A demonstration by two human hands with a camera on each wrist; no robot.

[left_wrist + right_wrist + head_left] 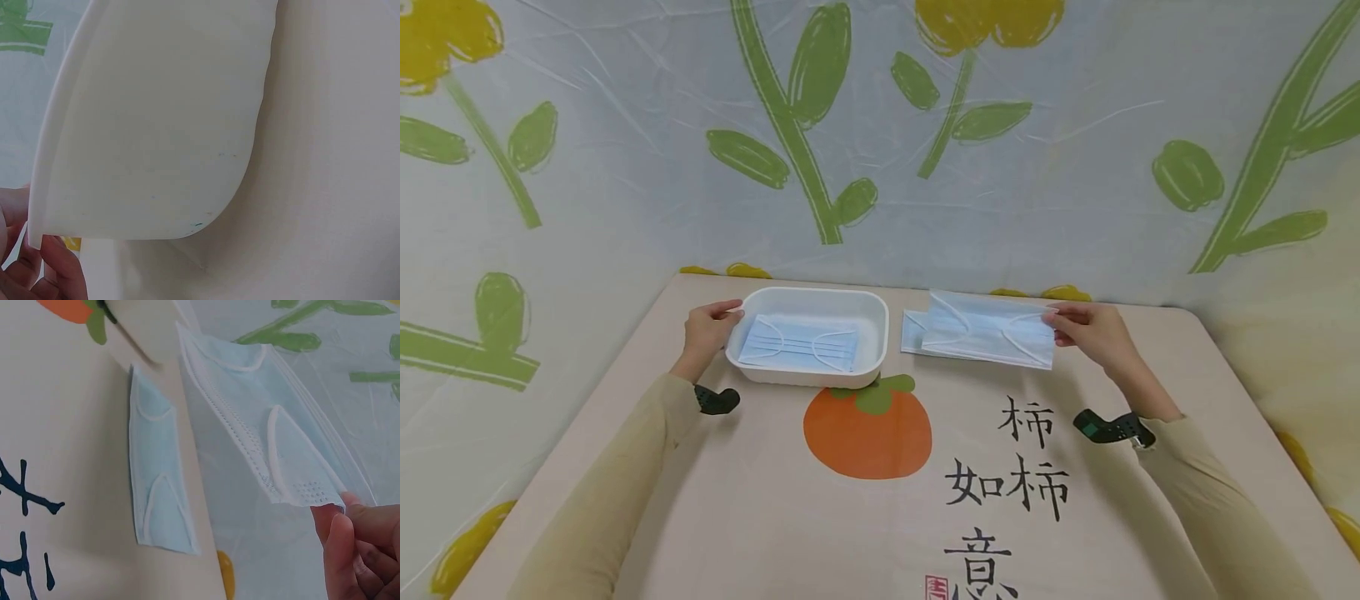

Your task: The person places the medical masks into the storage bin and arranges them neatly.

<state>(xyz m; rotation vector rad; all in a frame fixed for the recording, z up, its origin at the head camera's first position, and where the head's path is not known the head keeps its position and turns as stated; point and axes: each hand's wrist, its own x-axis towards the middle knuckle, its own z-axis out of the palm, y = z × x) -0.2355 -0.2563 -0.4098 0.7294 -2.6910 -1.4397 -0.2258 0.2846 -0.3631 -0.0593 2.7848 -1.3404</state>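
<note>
My left hand (706, 335) pinches the left rim of a white plastic tray (880, 333) near the far side of the table. Inside the tray lies a pleated blue face mask (797, 343) with white ear loops. In the left wrist view the tray's side wall (156, 125) fills much of the picture, the fingers (65, 265) at its rim. My right hand (1092, 332) pinches one end of another blue face mask (988, 329), held above the table. Below it a further face mask (159, 475) lies on the table, partly hidden in the head view.
The tablecloth (760, 517) is pale, printed with an orange persimmon (868, 433) and black characters (1007, 487). A flower-printed curtain (647, 167) hangs behind the table's far edge. Each wrist wears a dark strap.
</note>
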